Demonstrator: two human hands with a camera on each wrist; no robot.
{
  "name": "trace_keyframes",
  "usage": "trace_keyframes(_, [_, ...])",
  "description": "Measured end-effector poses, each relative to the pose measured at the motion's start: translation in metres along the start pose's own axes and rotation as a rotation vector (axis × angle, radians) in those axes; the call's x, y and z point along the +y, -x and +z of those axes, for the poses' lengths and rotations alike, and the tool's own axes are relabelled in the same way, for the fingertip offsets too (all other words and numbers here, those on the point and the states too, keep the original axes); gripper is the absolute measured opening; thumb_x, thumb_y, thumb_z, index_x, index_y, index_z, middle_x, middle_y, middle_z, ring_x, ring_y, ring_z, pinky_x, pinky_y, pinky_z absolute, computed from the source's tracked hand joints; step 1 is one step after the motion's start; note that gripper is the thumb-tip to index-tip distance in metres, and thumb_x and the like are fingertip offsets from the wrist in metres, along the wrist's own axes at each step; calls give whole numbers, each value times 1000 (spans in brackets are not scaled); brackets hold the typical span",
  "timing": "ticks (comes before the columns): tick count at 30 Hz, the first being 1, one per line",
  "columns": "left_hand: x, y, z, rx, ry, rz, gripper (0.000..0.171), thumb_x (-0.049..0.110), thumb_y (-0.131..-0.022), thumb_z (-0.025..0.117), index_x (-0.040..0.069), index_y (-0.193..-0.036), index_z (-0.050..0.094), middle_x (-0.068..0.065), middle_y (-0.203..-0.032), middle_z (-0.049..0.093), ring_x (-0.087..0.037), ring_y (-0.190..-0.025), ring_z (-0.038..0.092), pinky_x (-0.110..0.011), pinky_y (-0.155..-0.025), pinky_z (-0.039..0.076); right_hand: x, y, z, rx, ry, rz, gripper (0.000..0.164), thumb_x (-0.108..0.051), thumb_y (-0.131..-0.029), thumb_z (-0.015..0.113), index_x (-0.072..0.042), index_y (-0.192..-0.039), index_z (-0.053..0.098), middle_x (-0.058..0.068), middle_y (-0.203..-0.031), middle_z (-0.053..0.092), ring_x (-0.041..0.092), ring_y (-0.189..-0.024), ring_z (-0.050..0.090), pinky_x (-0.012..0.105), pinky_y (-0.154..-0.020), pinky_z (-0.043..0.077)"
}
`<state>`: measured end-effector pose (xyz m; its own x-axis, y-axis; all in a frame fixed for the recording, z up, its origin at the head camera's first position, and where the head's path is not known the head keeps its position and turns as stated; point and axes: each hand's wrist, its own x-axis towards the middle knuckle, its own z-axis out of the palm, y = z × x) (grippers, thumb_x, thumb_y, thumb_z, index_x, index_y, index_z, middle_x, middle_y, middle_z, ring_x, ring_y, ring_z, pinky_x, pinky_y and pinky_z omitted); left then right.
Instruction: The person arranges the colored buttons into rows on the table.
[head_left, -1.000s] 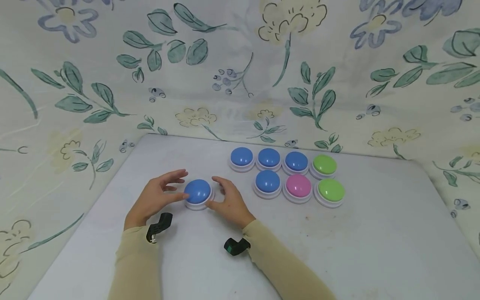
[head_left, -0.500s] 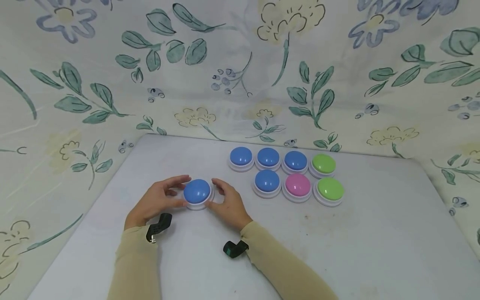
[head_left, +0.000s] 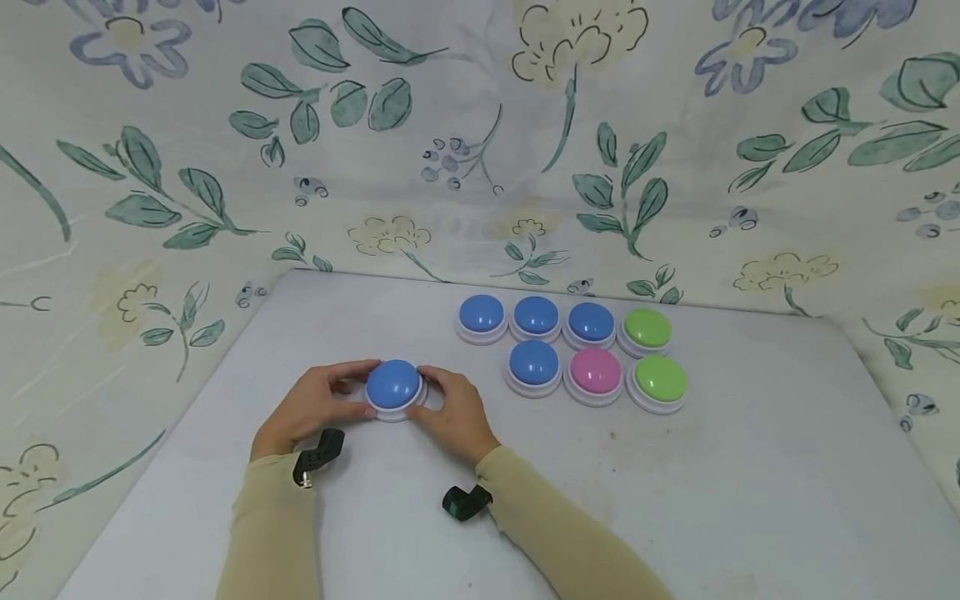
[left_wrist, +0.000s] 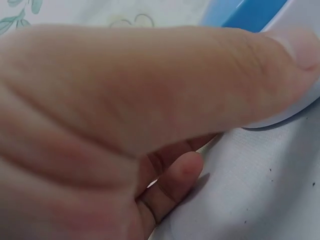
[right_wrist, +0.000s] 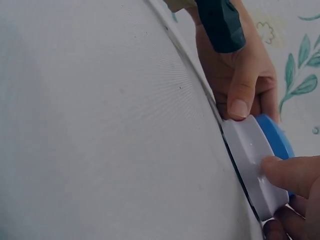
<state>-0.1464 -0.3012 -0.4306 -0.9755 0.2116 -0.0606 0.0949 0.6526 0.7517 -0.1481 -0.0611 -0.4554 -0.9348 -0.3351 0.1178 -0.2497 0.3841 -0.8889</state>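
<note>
A push button with a blue dome and white round base (head_left: 393, 385) lies on the white table, left of the other buttons in the head view. My left hand (head_left: 306, 407) holds its left side, thumb at the front of the base and fingers behind. On the opposite side my right hand (head_left: 456, 415) grips the base between thumb and forefinger. In the right wrist view both thumbs press the white base (right_wrist: 252, 162), and its underside sits right at the table surface. The left thumb (left_wrist: 210, 75) covers much of the left wrist view, overlapping the white rim.
To the right stand two rows of similar buttons. The back row has several blue ones (head_left: 536, 315) and a green one (head_left: 648, 328). In front are a blue (head_left: 533, 363), a pink (head_left: 596, 371) and a green one (head_left: 661, 379). Floral cloth (head_left: 465, 192) hangs behind the table.
Both hands have closed in on the blue button; the right forefinger has come down to its rim, and the left fingers have moved from spread to against its side. The button stays in place.
</note>
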Motion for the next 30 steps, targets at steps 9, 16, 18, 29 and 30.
trace_keyframes(9, [1, 1, -1, 27, -17, -35, 66, 32, -75, 89, 17, -135, 66, -6, -130, 67, -25, -105, 56, -41, -92, 46, 2, -2, 0, 0, -10, -37, 56, -17, -88, 77, -9, -140, 59, 3, -137, 63, 16, -130, 55, 33, -113, 40])
trace_keyframes(16, [2, -2, 4, 52, -3, -46, 68, 33, -74, 90, 15, -135, 66, -8, -134, 65, -28, -111, 58, -43, -96, 47, 2, -1, -2, 17, -39, -51, 58, -15, -89, 77, -5, -142, 56, 7, -139, 61, 18, -125, 57, 32, -110, 43])
trace_keyframes(18, [3, -4, 5, 60, -1, -44, 68, 33, -74, 90, 15, -135, 66, -8, -135, 64, -29, -113, 59, -45, -98, 46, 2, -1, -3, 24, -40, -46, 59, -15, -89, 77, -5, -143, 55, 7, -141, 59, 18, -126, 57, 32, -109, 44])
trace_keyframes(29, [16, -10, 13, 88, 97, 6, 66, 29, -78, 88, 14, -138, 63, -9, -138, 62, -31, -125, 54, -52, -106, 42, -3, -1, -12, 73, -15, -42, 60, -14, -89, 77, -4, -144, 54, 9, -142, 58, 22, -128, 55, 33, -110, 43])
trace_keyframes(30, [16, -11, 14, 91, 103, 14, 66, 29, -78, 88, 14, -138, 63, -9, -138, 62, -31, -126, 53, -52, -106, 42, -3, -1, -13, 77, -15, -44, 60, -14, -89, 77, -4, -144, 53, 10, -141, 58, 22, -128, 55, 34, -110, 44])
